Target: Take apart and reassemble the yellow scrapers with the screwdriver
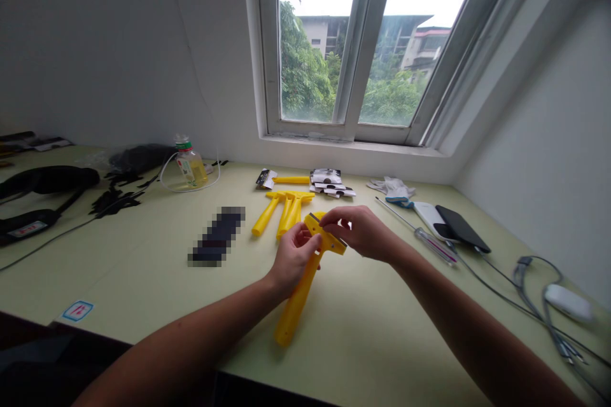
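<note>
A yellow scraper (300, 299) is tilted above the table, its long handle pointing down towards me. My left hand (293, 257) is closed round it just below the wide head. At the head's upper edge, the fingers of my right hand (360, 232) are pinched against a thin dark blade strip (317, 221). Whether they grip the strip or only press on it, I cannot tell. Just beyond my hands lie several more yellow scrapers (289, 206), side by side. Behind them is another yellow scraper (291, 180) with a black and white card (265, 179) at its left end.
Stacked packets (329, 181) lie near the window wall. To the right are a white glove (394, 187), a screwdriver (434, 246), a black phone (462, 227) and cables (522, 273). Leftward stand a bottle (191, 165) and black headphones (42, 184). A blurred dark rectangle (217, 235) lies left of my hands.
</note>
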The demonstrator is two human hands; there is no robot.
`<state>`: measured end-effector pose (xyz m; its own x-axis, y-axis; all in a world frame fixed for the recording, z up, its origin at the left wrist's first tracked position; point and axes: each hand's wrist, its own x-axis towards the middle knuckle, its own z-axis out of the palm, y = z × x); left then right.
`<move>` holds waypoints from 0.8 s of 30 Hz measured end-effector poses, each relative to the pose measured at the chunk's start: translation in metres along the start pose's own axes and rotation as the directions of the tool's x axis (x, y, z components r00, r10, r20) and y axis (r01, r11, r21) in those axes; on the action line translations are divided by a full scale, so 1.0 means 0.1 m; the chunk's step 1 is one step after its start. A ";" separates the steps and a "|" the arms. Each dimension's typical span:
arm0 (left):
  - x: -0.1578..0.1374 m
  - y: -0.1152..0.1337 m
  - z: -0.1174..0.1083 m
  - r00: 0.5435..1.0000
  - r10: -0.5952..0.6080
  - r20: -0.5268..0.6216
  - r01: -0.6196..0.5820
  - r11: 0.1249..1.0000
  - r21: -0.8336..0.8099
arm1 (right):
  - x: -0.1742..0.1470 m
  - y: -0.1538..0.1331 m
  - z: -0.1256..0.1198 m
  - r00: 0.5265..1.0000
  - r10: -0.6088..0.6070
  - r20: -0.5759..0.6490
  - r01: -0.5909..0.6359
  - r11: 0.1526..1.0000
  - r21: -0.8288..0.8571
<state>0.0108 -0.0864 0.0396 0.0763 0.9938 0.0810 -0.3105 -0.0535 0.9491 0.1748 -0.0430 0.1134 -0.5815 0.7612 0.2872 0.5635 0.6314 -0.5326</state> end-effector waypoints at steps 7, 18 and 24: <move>0.03 -0.07 0.08 1.000 -0.017 0.004 0.018 0.999 -0.028 | 0.02 0.10 0.09 0.992 -0.126 -0.002 0.126 0.989 -0.082; 0.04 -0.09 0.10 0.998 -0.014 0.063 0.012 1.000 0.023 | 0.08 0.36 0.15 0.992 0.038 0.117 -0.080 0.922 0.379; 0.01 -0.06 0.12 0.998 -0.027 0.059 0.026 0.999 0.020 | 0.09 0.35 0.18 0.976 0.087 0.198 -0.183 0.817 0.546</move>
<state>0.0244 -0.0859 0.0379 0.1403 0.9874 0.0729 -0.2889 -0.0296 0.9569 0.1788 -0.0167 0.0824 -0.6353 0.7685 0.0764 0.2465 0.2956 -0.9230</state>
